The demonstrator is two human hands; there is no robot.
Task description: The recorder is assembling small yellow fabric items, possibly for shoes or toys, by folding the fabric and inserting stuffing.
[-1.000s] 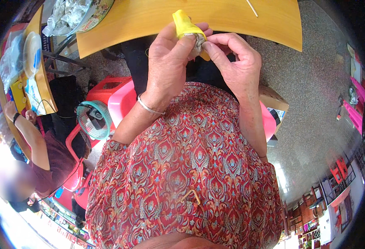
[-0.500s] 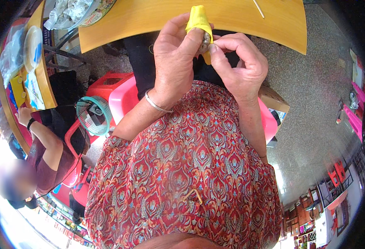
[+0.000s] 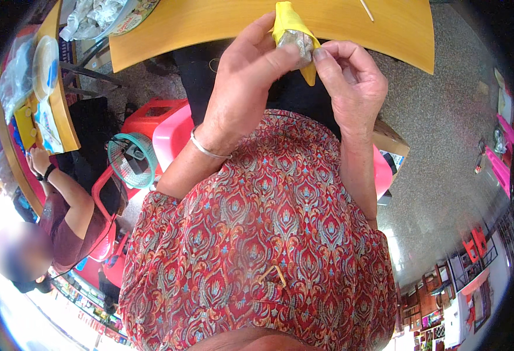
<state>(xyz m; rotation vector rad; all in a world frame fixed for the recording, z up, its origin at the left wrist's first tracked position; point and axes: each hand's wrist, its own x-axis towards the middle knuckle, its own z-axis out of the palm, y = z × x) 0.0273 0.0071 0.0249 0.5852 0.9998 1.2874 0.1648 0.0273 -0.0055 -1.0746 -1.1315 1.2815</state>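
Above the near edge of the yellow table I hold a small yellow cloth pouch (image 3: 290, 19), its closed end pointing away from me. A greyish, shiny plastic-looking wad (image 3: 298, 42) shows in its mouth. My left hand (image 3: 251, 61) is wrapped round the pouch, the thumb lying on the wad and a little blurred. My right hand (image 3: 353, 76) pinches the pouch's right edge between thumb and forefinger. A yellow flap hangs down below the opening.
A tub of crumpled clear plastic (image 3: 102, 17) stands at the table's (image 3: 181, 29) left end; a thin stick (image 3: 367, 10) lies right. A person (image 3: 70, 210) sits at another table on the left, near a turquoise basket (image 3: 131, 162). A cardboard box (image 3: 388, 140) is on the floor.
Both hands and the pouch have shifted slightly right. The pouch's mouth is wider, showing more of the grey wad. My left thumb has moved across it. The person's hand at left has moved slightly.
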